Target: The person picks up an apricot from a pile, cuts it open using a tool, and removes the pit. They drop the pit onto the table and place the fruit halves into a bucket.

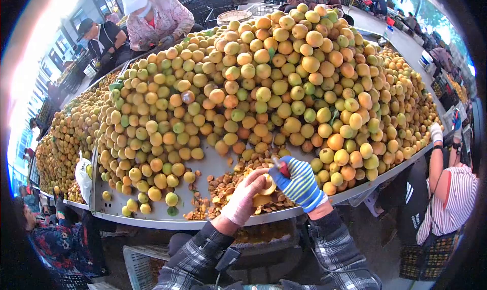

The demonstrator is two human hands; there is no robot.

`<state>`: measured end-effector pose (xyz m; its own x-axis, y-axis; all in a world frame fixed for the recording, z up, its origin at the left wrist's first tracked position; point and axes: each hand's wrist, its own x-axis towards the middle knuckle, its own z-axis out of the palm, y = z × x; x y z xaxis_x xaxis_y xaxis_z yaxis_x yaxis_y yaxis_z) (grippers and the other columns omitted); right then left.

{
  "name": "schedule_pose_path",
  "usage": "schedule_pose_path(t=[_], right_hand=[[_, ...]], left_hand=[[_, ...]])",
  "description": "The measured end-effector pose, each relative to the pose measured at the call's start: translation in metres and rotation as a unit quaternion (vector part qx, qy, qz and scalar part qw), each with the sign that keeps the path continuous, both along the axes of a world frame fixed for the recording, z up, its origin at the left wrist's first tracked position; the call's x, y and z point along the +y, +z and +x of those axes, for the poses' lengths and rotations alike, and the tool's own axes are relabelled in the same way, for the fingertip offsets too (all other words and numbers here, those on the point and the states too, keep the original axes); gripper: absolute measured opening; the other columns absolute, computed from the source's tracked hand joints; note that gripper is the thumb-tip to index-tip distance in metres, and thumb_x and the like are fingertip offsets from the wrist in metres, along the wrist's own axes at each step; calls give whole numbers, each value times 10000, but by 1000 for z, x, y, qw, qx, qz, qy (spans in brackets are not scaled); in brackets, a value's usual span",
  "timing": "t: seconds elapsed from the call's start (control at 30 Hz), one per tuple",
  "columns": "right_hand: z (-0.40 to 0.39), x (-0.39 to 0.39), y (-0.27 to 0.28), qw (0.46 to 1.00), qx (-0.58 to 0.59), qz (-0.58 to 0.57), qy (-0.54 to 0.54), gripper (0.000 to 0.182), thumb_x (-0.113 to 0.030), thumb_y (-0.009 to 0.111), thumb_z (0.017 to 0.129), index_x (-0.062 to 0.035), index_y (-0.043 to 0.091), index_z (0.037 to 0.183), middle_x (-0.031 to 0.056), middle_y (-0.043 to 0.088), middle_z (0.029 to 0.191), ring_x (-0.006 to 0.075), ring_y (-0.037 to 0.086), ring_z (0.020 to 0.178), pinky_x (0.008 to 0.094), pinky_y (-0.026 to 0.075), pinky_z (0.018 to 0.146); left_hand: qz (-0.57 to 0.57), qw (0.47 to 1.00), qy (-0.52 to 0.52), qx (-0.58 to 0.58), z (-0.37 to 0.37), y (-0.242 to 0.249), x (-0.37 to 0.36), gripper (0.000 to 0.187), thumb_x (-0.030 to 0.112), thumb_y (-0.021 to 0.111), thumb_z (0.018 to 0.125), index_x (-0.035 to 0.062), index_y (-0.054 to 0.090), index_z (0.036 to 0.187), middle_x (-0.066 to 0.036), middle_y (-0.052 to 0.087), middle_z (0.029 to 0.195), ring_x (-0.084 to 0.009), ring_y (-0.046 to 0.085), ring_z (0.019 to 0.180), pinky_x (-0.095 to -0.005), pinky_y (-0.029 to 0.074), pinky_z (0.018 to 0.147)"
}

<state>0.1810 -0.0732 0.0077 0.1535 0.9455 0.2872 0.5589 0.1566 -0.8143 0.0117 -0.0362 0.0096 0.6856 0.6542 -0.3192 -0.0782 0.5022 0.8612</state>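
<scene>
My left hand (244, 198), in a pale, thin glove, is closed around a cut apricot (269, 185) with its hollow side showing. Beside it, my right hand (300, 183) wears a blue, white and yellow striped glove and grips a small red-handled tool (282, 169); its working end is too small to make out. Both hands are close together over the front edge of the metal table (203, 160). Beneath and around them lies a heap of brown pits and scraps (220, 191). A large mound of whole apricots (264, 94) rises right behind.
A white plastic bag (83, 176) hangs at a table divider on the left. Below the edge stands a pale crate (144, 264). Co-workers sit around: one in a white cap (157, 18) across, one in a striped shirt (459, 193) at right, one in dark floral clothing (63, 247) at left.
</scene>
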Motion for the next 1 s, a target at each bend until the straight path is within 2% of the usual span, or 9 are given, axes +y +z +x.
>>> schedule_pose_path(t=[0.13, 0.2, 0.33, 0.47, 0.53, 0.83, 0.93, 0.97, 1.0], right_hand=[[0, 0, 10, 888, 427, 48, -163, 323, -231, 660, 897, -91, 531, 635, -25, 500, 541, 55, 455, 477, 232, 345, 432], [6, -4, 24, 800, 593, 65, -58, 431, -318, 608, 932, -148, 419, 584, -35, 393, 498, 73, 356, 411, 248, 270, 392], [-9, -5, 30, 757, 642, 90, -77, 510, -414, 552, 955, -178, 316, 569, -43, 276, 481, 88, 272, 383, 271, 206, 366], [-15, -2, 21, 803, 572, 108, -127, 472, -390, 573, 953, -157, 393, 585, -55, 366, 497, 55, 331, 410, 256, 228, 393], [-14, 1, 8, 823, 526, 124, -177, 422, -362, 597, 947, -139, 468, 613, -66, 433, 514, 31, 381, 451, 240, 250, 419], [-24, -4, 4, 878, 403, 124, -228, 350, -343, 642, 920, -100, 580, 676, -73, 513, 569, 25, 432, 532, 247, 327, 473], [-32, 11, 20, 819, 395, 189, -370, 344, -333, 647, 917, -81, 603, 687, -62, 518, 570, 28, 444, 544, 254, 346, 487], [-15, 8, -16, 790, 543, 125, -258, 419, -374, 636, 918, -121, 528, 602, -53, 460, 524, 28, 407, 494, 257, 299, 448], [-13, 7, -12, 790, 543, 125, -256, 419, -374, 636, 918, -121, 528, 602, -53, 460, 524, 28, 407, 494, 257, 299, 448]], left_hand=[[-42, 996, 10, -83, 6, -6, -7, 422, 412, 507, 973, 74, 529, 1226, -52, 613, 980, -126, 590, 917, -273, 493, 815], [-26, 996, 18, -88, 9, -13, -13, 434, 435, 505, 971, 76, 534, 1214, -53, 616, 967, -126, 591, 909, -267, 484, 818], [104, 993, 61, 11, 13, -34, -20, 506, 537, 487, 949, 85, 550, 1169, -35, 596, 942, -113, 575, 888, -240, 452, 810], [28, 997, 69, 1, 19, -21, -29, 477, 525, 484, 957, 87, 584, 1115, 1, 566, 896, -77, 512, 827, -236, 430, 775], [129, 986, 96, 42, 20, -19, -29, 453, 507, 489, 962, 86, 584, 1101, 2, 562, 892, -77, 510, 808, -232, 431, 772], [179, 974, 123, 56, 22, -13, -37, 312, 362, 466, 1008, 81, 585, 1072, 29, 569, 932, -64, 510, 780, -221, 436, 738], [213, 966, 131, 70, 23, -15, -36, 292, 340, 466, 1011, 77, 580, 1070, 34, 569, 955, -62, 511, 763, -218, 440, 734], [213, 965, 132, 71, 23, -14, -36, 292, 340, 466, 1011, 77, 580, 1070, 34, 569, 955, -62, 511, 763, -218, 440, 734], [213, 965, 140, 61, 24, -13, -36, 296, 344, 461, 1012, 79, 584, 1061, 34, 564, 921, -60, 497, 743, -215, 429, 711]])
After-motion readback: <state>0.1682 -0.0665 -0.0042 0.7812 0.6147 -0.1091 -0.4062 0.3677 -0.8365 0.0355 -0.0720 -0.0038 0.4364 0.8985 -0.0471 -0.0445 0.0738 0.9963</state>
